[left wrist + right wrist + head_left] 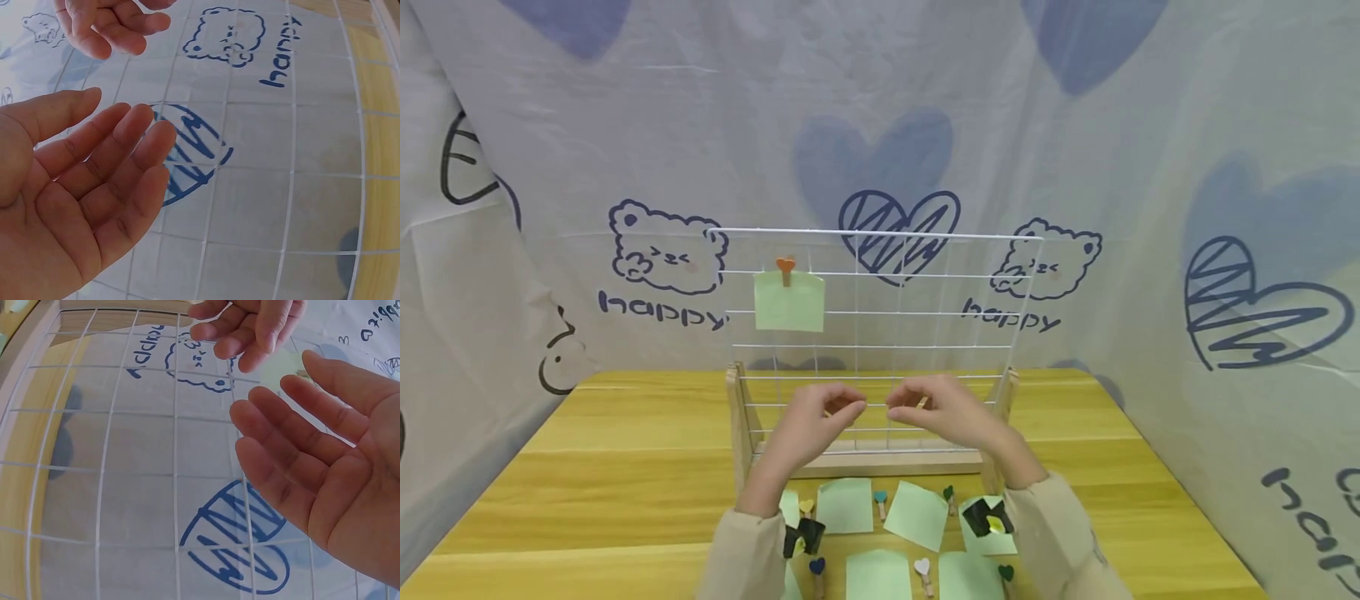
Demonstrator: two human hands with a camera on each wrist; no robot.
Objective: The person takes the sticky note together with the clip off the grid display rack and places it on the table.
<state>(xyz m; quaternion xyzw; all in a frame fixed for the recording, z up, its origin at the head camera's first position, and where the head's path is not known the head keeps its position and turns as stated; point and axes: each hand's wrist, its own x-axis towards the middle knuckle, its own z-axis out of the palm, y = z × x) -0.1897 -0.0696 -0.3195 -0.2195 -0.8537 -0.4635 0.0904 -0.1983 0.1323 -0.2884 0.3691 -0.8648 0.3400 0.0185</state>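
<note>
My left hand (817,421) and right hand (946,410) hover side by side before a white wire grid (856,346), fingertips facing each other with a small gap between. Neither holds anything. Seen in the left wrist view, the left hand (94,181) has its fingers loosely bent, thumb apart. The right wrist view shows the right hand (319,462) posed much the same. A green sticky note (790,308) hangs at the grid's upper left, under an orange heart clothespin (786,270).
On the wooden table (625,467), in front of the grid's wooden stand (887,463), lie several green notes (846,507) and small heart clothespins, among them a light blue one (881,502) and a white one (923,573). A printed cloth (880,100) hangs behind.
</note>
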